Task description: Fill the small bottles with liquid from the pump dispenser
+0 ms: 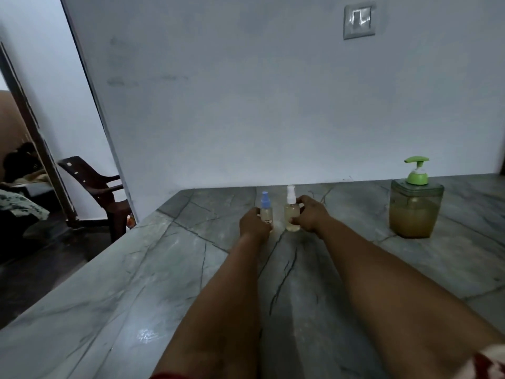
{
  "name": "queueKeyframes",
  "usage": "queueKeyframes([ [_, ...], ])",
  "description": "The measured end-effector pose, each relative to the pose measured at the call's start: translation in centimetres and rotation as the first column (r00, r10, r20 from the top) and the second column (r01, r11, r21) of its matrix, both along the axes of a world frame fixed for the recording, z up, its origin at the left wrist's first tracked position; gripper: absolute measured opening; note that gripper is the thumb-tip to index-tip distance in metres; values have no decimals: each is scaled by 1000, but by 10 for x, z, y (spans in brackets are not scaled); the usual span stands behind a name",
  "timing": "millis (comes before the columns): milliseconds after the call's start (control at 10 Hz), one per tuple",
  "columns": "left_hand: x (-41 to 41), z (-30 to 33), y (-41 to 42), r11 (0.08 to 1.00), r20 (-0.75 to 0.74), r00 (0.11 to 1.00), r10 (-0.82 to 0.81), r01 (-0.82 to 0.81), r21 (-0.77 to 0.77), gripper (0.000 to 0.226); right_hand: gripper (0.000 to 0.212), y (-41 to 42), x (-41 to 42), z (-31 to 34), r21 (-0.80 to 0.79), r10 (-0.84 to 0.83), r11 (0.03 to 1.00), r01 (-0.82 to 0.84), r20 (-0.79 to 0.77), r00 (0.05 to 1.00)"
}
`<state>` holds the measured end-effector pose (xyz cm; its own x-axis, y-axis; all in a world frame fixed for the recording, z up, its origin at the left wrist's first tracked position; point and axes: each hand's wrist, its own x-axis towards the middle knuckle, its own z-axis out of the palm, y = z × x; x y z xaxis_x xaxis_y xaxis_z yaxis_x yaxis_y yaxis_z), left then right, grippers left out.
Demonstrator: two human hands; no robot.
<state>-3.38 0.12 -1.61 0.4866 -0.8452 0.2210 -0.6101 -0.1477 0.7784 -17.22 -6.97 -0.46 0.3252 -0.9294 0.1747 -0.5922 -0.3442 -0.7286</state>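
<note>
Two small clear spray bottles stand upright side by side near the far middle of the grey stone counter (164, 283). My left hand (254, 224) grips the blue-capped bottle (266, 210), which holds yellowish liquid. Around the white-capped bottle (291, 212), also holding yellowish liquid, curl the fingers of my right hand (311, 214). Both caps are on. The pump dispenser (415, 206), a squarish clear container with a green pump head, stands apart at the right, roughly half full of amber liquid.
A pale wall with a switch plate (359, 20) runs right behind the counter. The counter's left edge drops to a dark floor. A brown plastic chair (95, 184) stands beyond that edge, near a doorway.
</note>
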Motion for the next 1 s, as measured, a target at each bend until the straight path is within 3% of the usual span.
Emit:
queueKeyframes([
  [400,35,-9,-124,997,-47,998,29,-32,-68,23,56,-91,65,-7,-33,-75,996,77,47,996],
  [800,58,-19,-186,996,48,998,37,-33,-81,26,57,-139,77,-9,-107,-45,993,45,-3,999],
  [1000,63,-17,-182,999,86,995,54,-53,-11,48,95,-128,71,-7,-53,-48,997,51,54,997],
])
